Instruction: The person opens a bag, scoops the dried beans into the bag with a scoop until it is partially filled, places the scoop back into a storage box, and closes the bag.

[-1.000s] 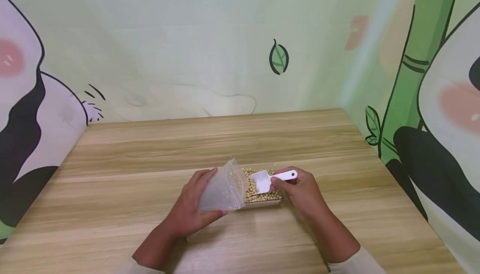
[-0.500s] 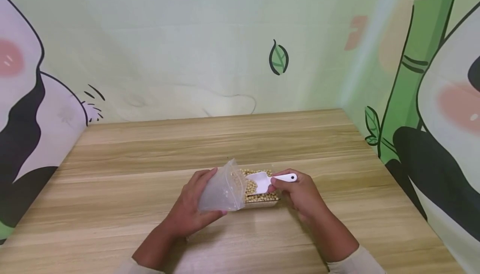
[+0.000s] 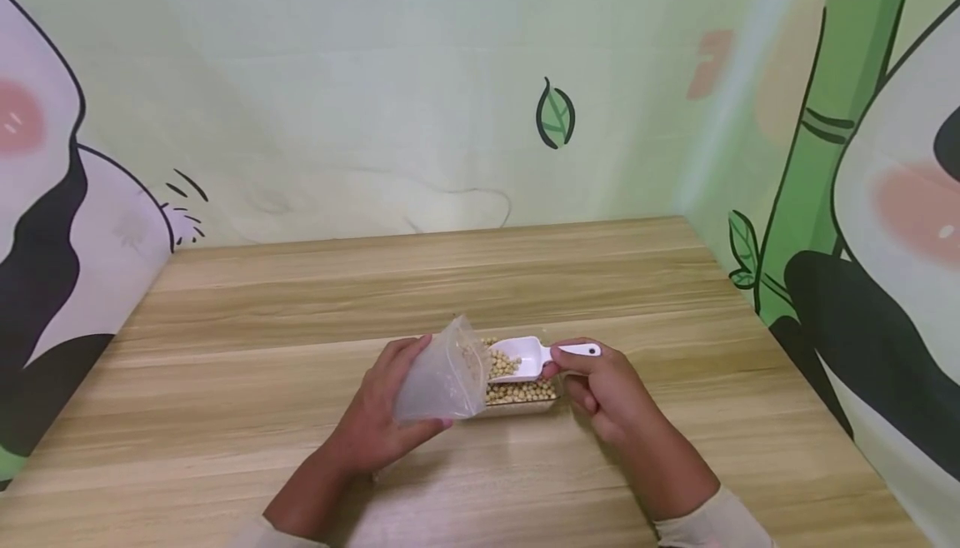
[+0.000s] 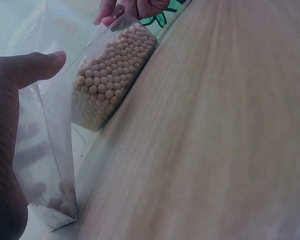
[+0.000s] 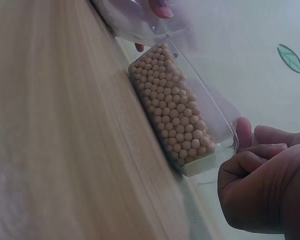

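My left hand [image 3: 375, 419] holds a clear zip-lock bag [image 3: 435, 381], tilted with its mouth toward the right. A few soybeans [image 4: 66, 200] lie in the bag's bottom in the left wrist view. My right hand [image 3: 617, 394] pinches the handle of a white scoop [image 3: 532, 356], whose bowl carries soybeans and overlaps the bag's mouth in the head view. Below the scoop stands a clear plastic box [image 5: 202, 164] full of soybeans [image 5: 172, 107]. The bag hides the box's left end in the head view.
The box stands on a wood-grain table [image 3: 300, 298]. Behind it and at both sides rise walls [image 3: 420, 115] printed with pandas, bamboo and leaves.
My right hand has raised the scoop from the soybeans in the box and brought its bowl to the bag's mouth with soybeans in it. My left hand and the bag have hardly moved.
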A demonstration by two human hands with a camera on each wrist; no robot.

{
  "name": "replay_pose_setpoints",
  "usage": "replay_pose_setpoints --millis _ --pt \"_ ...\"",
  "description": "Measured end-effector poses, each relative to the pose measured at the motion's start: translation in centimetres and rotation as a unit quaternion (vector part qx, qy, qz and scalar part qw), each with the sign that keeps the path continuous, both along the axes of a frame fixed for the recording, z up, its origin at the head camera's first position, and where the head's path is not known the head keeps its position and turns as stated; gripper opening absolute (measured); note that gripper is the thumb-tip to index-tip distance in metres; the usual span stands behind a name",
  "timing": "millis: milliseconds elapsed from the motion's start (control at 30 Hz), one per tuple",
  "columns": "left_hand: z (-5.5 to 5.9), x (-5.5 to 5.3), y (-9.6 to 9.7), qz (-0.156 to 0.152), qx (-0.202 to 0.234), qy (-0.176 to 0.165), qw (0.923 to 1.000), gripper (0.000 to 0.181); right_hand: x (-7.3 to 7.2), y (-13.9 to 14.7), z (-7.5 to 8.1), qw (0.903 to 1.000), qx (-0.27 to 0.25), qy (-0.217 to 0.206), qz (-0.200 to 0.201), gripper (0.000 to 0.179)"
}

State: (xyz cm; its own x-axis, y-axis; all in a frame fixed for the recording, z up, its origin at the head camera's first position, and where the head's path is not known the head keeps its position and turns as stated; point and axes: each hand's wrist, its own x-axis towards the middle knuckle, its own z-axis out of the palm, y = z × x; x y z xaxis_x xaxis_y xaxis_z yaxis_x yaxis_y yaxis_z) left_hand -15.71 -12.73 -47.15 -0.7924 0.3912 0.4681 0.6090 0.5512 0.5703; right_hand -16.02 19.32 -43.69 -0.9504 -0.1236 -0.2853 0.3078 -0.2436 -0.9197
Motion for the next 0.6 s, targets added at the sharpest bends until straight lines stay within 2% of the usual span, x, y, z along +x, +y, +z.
replay_pose_setpoints --millis 300,600 --pt "0.09 0.05 0.02 0.006 0.004 -0.009 0.9999 0.102 -0.32 0.33 -0.29 0.9973 -0.073 -0.013 -0.001 0.025" --pt "0.03 0.07 -0.02 0.007 0.001 -0.012 0.9999 0.103 -0.53 0.37 -0.44 0.9931 -0.113 0.0 -0.032 0.038"
